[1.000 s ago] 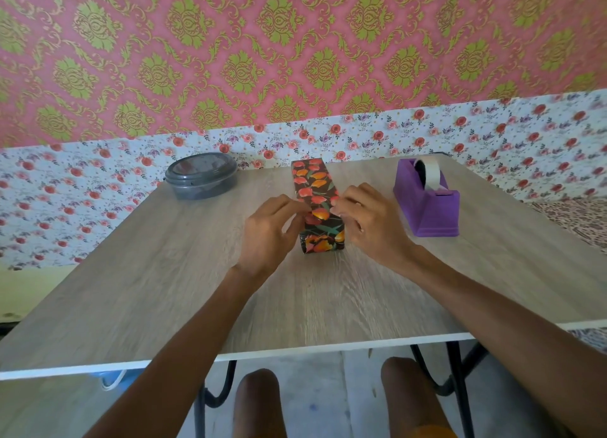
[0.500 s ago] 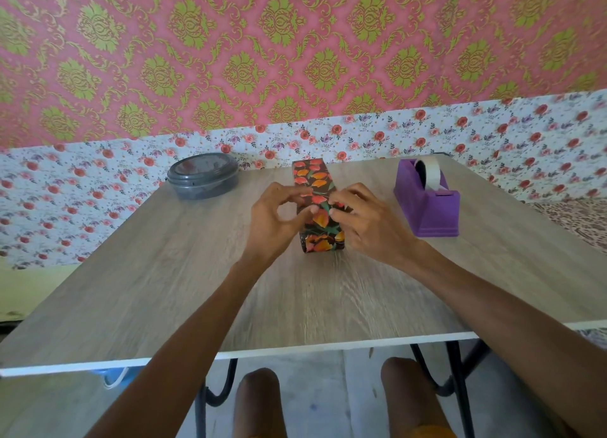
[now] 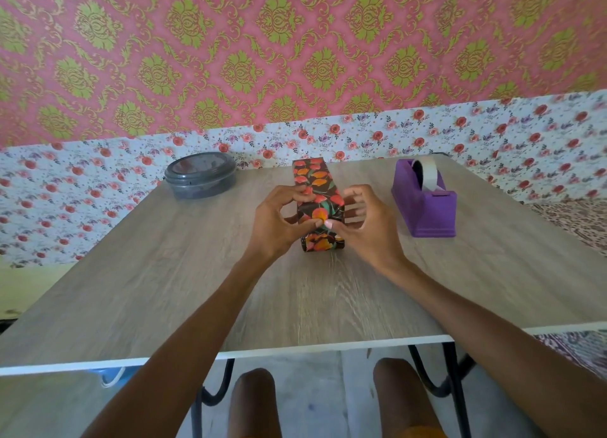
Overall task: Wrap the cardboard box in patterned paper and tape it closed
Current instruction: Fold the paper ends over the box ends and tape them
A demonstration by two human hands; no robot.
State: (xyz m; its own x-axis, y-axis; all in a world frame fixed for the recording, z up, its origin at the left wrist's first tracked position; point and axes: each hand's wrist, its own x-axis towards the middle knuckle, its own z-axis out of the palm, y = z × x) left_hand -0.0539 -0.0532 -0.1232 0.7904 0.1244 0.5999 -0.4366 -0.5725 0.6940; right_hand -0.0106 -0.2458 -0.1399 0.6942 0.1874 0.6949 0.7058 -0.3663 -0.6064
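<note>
A long box point(image 3: 314, 181) covered in dark paper with orange and red fruit lies lengthwise at the middle of the wooden table point(image 3: 164, 290). My left hand point(image 3: 276, 224) grips its near end from the left, fingers curled over the top edge. My right hand point(image 3: 364, 224) grips the same end from the right. Both thumbs meet and press on the folded paper of the near end face. A purple tape dispenser point(image 3: 423, 201) with a white roll stands to the right of the box.
A round grey lidded container point(image 3: 200, 175) sits at the back left of the table. The table's white front edge point(image 3: 295, 350) runs above my knees. Floral wallpaper backs the table.
Both hands slid from the top of the box toward its near end, and the thumbs came together on the end face. The box stayed in place.
</note>
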